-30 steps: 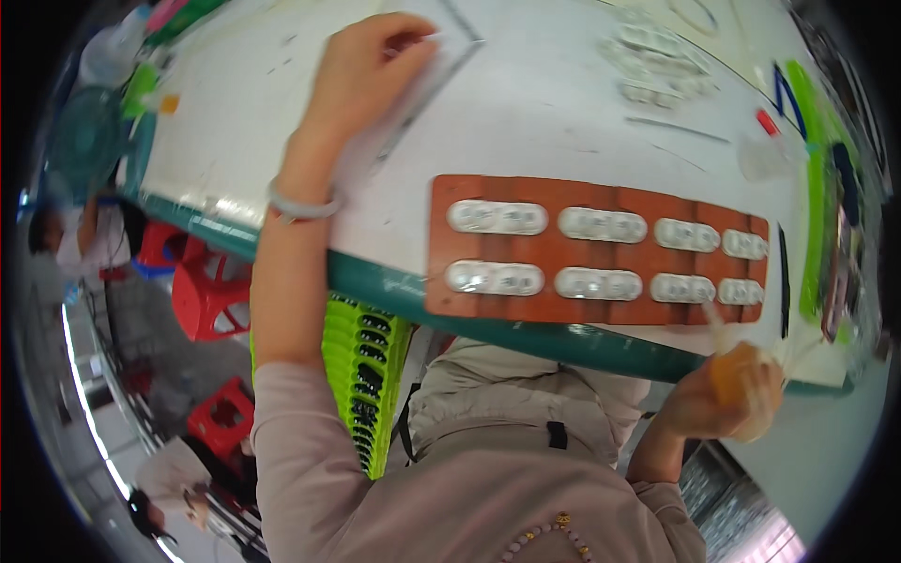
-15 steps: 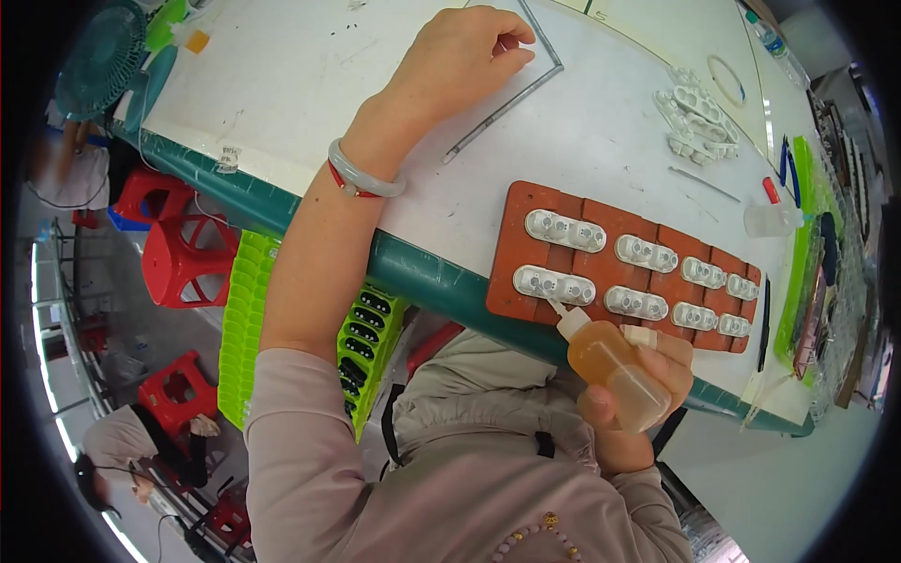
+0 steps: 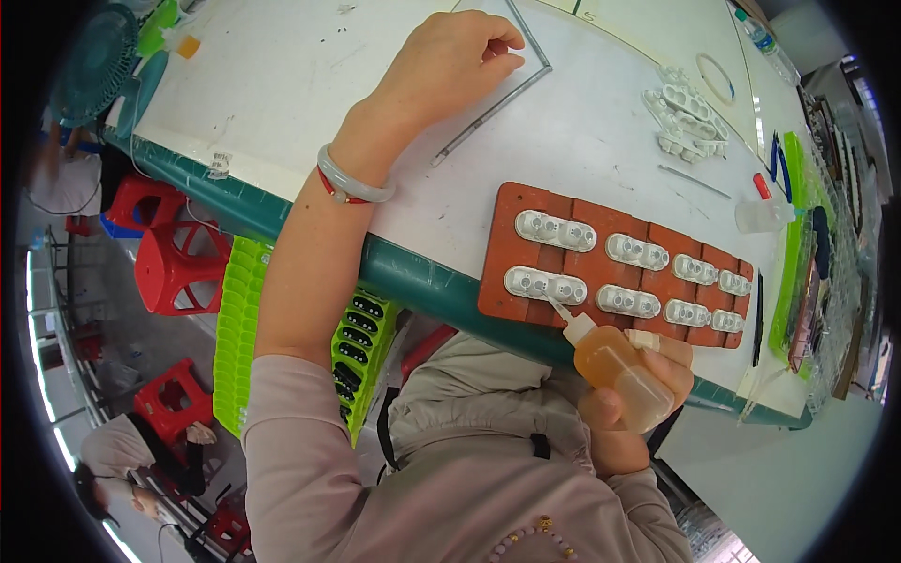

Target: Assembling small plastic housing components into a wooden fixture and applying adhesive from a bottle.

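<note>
My right hand (image 3: 664, 375), with tape around a finger, grips a translucent squeeze bottle (image 3: 615, 361) of amber liquid. The bottle is tilted, its thin nozzle at the lower edge of the front-left oval clear piece (image 3: 544, 284); whether it touches is hard to tell. Several such clear-and-white pieces sit in two rows on a reddish-brown slotted board (image 3: 495, 253) at the table's near edge. Farther left, my left hand (image 3: 455, 68) rests over the white table with loosely curled fingers, thumb and forefinger apart, nothing visible in it. Beside it lies a bent grey strip (image 3: 497, 110).
White moulded parts (image 3: 690, 117), a thin metal rod (image 3: 693, 181) and a clear cup-like container (image 3: 762, 218) lie on the table's right side. A green tray (image 3: 361, 347) of black oval parts is below the table edge, near red stools (image 3: 174, 267). A green fan (image 3: 94, 66) stands far left.
The view has shifted slightly, so most things sit a little farther left. The bottle's nozzle has moved slightly right along the front-left piece's edge. My left hand keeps its pose.
</note>
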### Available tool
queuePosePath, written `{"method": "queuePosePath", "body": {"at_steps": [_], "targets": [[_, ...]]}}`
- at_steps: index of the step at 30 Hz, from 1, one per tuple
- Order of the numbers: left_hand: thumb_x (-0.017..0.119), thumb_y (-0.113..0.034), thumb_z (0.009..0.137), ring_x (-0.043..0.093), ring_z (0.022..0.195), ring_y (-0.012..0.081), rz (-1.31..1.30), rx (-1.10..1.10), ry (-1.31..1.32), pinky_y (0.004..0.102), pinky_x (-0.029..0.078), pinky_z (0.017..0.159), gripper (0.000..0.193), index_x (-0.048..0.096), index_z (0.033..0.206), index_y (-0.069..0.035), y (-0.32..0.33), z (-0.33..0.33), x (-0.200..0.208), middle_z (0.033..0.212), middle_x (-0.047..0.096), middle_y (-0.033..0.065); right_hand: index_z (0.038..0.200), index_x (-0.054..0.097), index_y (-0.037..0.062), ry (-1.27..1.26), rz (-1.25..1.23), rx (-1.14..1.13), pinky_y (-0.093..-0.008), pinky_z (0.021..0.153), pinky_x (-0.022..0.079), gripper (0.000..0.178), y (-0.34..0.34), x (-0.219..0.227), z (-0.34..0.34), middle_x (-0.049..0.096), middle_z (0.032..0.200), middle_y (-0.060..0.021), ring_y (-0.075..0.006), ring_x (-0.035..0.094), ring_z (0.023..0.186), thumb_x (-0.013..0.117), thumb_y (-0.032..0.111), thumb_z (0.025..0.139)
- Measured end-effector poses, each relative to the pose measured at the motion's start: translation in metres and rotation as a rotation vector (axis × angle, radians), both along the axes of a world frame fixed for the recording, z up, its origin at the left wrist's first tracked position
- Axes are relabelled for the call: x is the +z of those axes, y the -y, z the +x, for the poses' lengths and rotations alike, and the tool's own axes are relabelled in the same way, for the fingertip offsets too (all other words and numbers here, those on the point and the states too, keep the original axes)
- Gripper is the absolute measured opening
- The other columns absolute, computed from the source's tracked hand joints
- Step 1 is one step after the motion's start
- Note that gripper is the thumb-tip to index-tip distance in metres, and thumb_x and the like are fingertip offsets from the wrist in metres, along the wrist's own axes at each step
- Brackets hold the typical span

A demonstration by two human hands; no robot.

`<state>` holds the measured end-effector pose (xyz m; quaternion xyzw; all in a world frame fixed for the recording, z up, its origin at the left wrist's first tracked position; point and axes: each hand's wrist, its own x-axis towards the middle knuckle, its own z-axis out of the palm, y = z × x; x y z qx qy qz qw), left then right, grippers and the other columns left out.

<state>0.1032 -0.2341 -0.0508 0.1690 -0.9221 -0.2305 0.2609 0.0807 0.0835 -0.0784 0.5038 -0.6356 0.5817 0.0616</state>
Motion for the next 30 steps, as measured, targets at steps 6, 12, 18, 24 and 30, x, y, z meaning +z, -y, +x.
{"method": "queuePosePath", "body": {"at_steps": [6,12,18,24,30], "targets": [[0.062,-0.018,0.081,0.062,0.080,0.0185,0.005,-0.009,0.007,0.0290,0.048,0.075,0.021,0.065,0.095,-0.003,0.002,0.000,-0.002,0.088,0.066,0.0088,0.116,0.044,0.0058,-0.063,0.029,0.019,-0.0288,0.062,0.050,0.065,-0.002,0.001,0.003,0.051,0.102,-0.0124,-0.0210,0.059,0.079,0.077,0.038,0.070],[0.061,-0.018,0.081,0.062,0.080,0.0179,0.007,-0.015,0.018,0.0290,0.048,0.075,0.021,0.065,0.095,-0.003,0.001,0.001,-0.002,0.088,0.066,0.0089,0.109,0.044,0.0067,-0.079,0.077,-0.033,-0.0275,0.071,0.045,0.056,-0.003,-0.002,0.004,0.052,0.096,-0.0115,-0.0173,0.055,0.081,0.065,0.048,0.077],[0.061,-0.018,0.081,0.062,0.080,0.0182,0.018,-0.024,0.018,0.0290,0.048,0.074,0.021,0.065,0.095,-0.002,0.001,0.001,-0.002,0.088,0.066,0.0093,0.109,0.045,0.0080,-0.101,0.089,-0.031,-0.0279,0.072,0.046,0.058,-0.004,-0.003,0.003,0.052,0.099,-0.0110,-0.0174,0.056,0.082,0.067,0.049,0.075],[0.061,-0.017,0.082,0.062,0.079,0.0179,0.014,-0.053,0.016,0.0277,0.048,0.073,0.021,0.064,0.095,-0.001,0.001,0.001,-0.002,0.087,0.066,0.0097,0.114,0.044,0.0046,0.052,-0.038,0.125,-0.0334,0.063,0.053,0.063,-0.011,-0.002,0.001,0.048,0.104,-0.0118,-0.0245,0.061,0.076,0.079,0.033,0.069],[0.062,-0.016,0.082,0.061,0.076,0.0162,-0.011,-0.049,0.017,0.0261,0.048,0.071,0.021,0.065,0.097,-0.001,0.001,0.001,0.000,0.087,0.066,0.0085,0.112,0.043,0.0045,0.019,-0.086,0.011,-0.0319,0.061,0.054,0.064,-0.016,-0.007,0.001,0.048,0.103,-0.0121,-0.0237,0.061,0.075,0.078,0.037,0.070]]}}
